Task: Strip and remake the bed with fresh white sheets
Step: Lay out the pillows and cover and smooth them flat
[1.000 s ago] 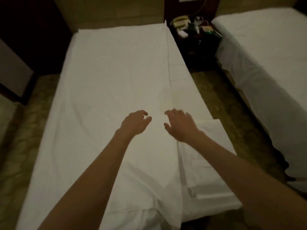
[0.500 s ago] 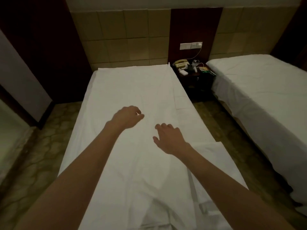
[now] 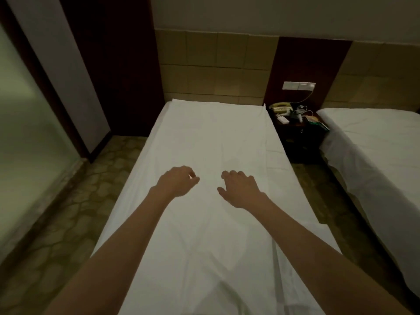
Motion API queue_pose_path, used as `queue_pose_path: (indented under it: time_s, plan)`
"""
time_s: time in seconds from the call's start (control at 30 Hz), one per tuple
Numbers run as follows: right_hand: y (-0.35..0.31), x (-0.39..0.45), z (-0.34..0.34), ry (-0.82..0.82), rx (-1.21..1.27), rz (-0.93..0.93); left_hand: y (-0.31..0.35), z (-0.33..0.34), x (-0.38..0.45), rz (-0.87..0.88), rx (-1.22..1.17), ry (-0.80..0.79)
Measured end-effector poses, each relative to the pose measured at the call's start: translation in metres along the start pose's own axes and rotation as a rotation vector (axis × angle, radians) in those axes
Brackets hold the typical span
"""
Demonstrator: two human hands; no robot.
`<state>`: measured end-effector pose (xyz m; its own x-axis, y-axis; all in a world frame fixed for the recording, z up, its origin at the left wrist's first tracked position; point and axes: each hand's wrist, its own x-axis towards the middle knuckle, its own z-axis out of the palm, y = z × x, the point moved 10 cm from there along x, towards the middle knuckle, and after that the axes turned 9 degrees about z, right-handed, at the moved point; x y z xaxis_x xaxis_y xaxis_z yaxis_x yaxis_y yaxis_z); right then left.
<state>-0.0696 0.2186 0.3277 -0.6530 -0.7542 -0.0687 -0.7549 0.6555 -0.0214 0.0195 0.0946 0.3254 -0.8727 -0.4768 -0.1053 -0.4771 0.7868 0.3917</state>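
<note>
Spread flat over the narrow single bed (image 3: pixel 145 178), a thin white cotton sheet (image 3: pixel 211 137), probably light, limp and crease-prone, best pinched at hems or corners; left hand (image 3: pixel 176 181) loosely curled, right hand (image 3: pixel 239 189) relaxed, both holding nothing.

white sheet (image 3: pixel 211 142) spread flat over bed, lightly creased

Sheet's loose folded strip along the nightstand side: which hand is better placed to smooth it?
Right hand, probably: it hovers open nearer that strip; the left hand is toward the opposite edge.
</note>
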Motion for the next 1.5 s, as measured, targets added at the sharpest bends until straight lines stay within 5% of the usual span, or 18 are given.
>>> queue_pose_path:
  time_s: [0.3,0.5,0.73,1.2,1.4,1.5]
  plan:
    - [-0.075,0.021,-0.075,0.212,0.082,0.07,-0.06,0.023,-0.009,0.033,0.194,-0.157]
    - [-0.116,0.029,-0.022,0.106,0.114,0.245,-0.108,-0.006,-0.002,0.211,0.406,-0.165]
    - [-0.123,0.012,0.07,-0.084,0.106,0.396,-0.114,0.005,0.013,0.326,0.318,-0.199]
    - [-0.127,-0.048,0.397,-0.583,0.199,0.543,-0.182,0.321,-0.006,0.297,0.256,-0.568]
    - [-0.104,-0.083,0.515,-0.739,0.223,0.683,-0.22,0.45,-0.035,-0.05,-0.12,-0.678]
    - [-0.102,-0.094,0.536,-0.636,0.26,0.696,-0.232,0.494,-0.067,-0.284,-0.464,-0.641]
